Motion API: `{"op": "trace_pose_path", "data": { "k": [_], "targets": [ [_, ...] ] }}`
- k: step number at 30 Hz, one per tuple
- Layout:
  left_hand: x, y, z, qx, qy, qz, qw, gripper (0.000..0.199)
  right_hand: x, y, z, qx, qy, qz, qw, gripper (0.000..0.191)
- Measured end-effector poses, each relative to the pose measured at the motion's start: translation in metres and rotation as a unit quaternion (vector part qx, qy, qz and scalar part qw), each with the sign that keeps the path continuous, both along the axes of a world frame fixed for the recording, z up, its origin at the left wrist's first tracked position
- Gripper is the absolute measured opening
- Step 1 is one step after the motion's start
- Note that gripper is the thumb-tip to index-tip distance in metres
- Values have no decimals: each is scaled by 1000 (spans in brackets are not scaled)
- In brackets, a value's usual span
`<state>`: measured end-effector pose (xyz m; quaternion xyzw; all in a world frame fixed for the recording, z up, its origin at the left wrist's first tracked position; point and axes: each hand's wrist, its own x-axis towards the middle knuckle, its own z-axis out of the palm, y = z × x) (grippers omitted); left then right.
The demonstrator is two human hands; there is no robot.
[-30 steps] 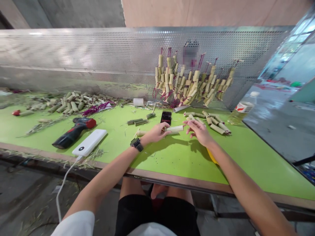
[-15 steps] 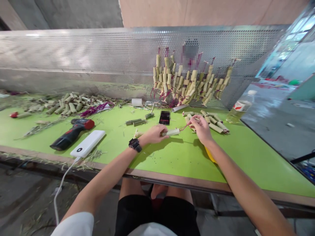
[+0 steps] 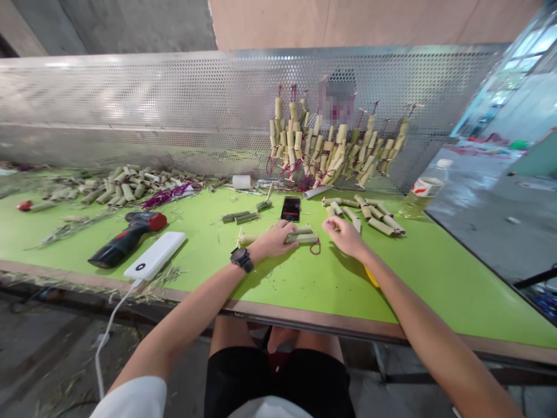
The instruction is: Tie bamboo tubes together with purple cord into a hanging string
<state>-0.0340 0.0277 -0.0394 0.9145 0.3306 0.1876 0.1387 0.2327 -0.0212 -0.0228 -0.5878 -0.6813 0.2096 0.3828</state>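
Note:
My left hand [image 3: 277, 238], with a black watch at its wrist, is closed over bamboo pieces [image 3: 304, 238] lying on the green table. A loop of purple string [image 3: 315, 247] hangs from their right end. To the right, my right hand [image 3: 343, 234] is raised a little with its fingers curled together; whether a thing is between the fingertips is too small to tell. Just behind it lies a group of joined bamboo tubes [image 3: 378, 216]. Under my right wrist, part of a yellow object [image 3: 372, 277] shows.
A phone [image 3: 290, 209] lies behind my left hand. At the left are a cordless drill [image 3: 128, 238], a white power bank [image 3: 155, 254] and a bamboo pile [image 3: 126, 184]. Bamboo strings [image 3: 335, 148] hang on the mesh panel. A bottle [image 3: 424, 194] stands at the right.
My right hand has let go of the purple string, which now curls on the table. The bamboo piece by my left hand has been lowered beside another.

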Motion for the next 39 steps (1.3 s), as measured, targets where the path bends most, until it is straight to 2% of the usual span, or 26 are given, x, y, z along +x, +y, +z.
{"op": "trace_pose_path", "data": {
  "k": [3,7,10,15,18,21,25,28,31,34,37,39],
  "targets": [
    [-1,0,2,-24,2,0,1000,44,-2,-2,-4,-48,-165,7,985,43],
    [-4,1,4,-36,2,-23,999,42,-1,-1,-7,-90,-212,29,973,33],
    [-8,2,7,-57,2,-34,998,37,1,1,-9,-99,-205,54,972,24],
    [-13,5,10,-84,13,-43,995,34,7,1,-4,-131,-183,48,973,27],
    [-17,8,11,-79,15,-55,995,31,10,-1,5,-139,-99,69,983,29],
    [-20,10,11,-64,15,-62,996,30,10,-1,10,-120,28,89,988,39],
    [-22,11,13,-60,31,-55,996,30,6,-1,11,-103,173,71,977,53],
    [-25,13,14,-49,30,-58,997,29,5,-3,14,-88,213,60,971,55],
    [-28,14,13,-44,34,-59,997,28,6,-5,16,-48,205,29,977,57],
    [-24,7,12,-47,58,-35,997,40,4,-6,15,-18,121,17,992,59],
    [-7,-4,15,-25,58,-11,998,64,-3,-9,12,-7,26,76,997,56],
    [11,-3,19,-5,42,-18,999,60,-8,-12,12,-6,9,114,993,53]
  ]
}}
